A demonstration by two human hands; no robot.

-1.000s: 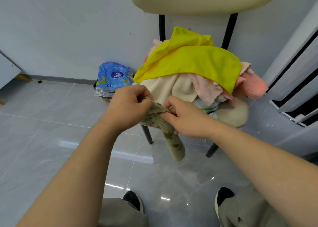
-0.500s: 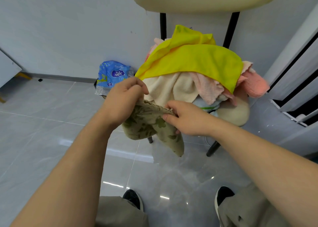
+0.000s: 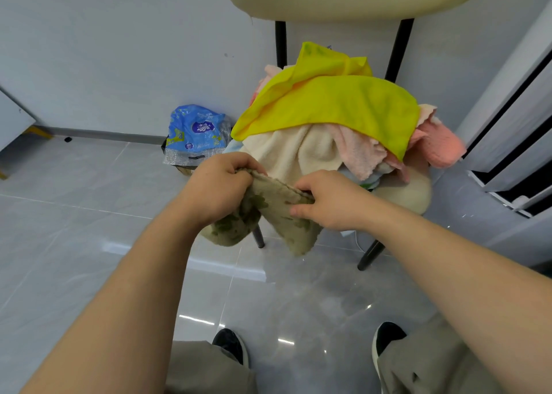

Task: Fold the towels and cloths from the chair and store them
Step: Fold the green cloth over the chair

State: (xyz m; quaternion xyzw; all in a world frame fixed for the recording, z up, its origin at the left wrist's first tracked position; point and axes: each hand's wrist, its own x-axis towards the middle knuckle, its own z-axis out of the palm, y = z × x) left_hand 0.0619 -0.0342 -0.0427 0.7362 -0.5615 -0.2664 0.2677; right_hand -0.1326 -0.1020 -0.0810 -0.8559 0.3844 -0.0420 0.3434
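- The left hand (image 3: 216, 189) pinches one end of the olive patterned cloth's (image 3: 270, 205) top edge, fingers curled tight over the hem.
- The right hand (image 3: 331, 204) grips the same edge further right, thumb under, fingers on top.
- The cloth hangs in the air in front of the chair (image 3: 403, 193), lower part bunched and drooping.
- Behind it the pile waits on the seat: yellow cloth (image 3: 334, 103) on top, cream towel (image 3: 292, 151) and pink towel (image 3: 442, 145) beneath.
- To fold well, the hands should probably slide out to the corners and pull the edge taut before doubling it.
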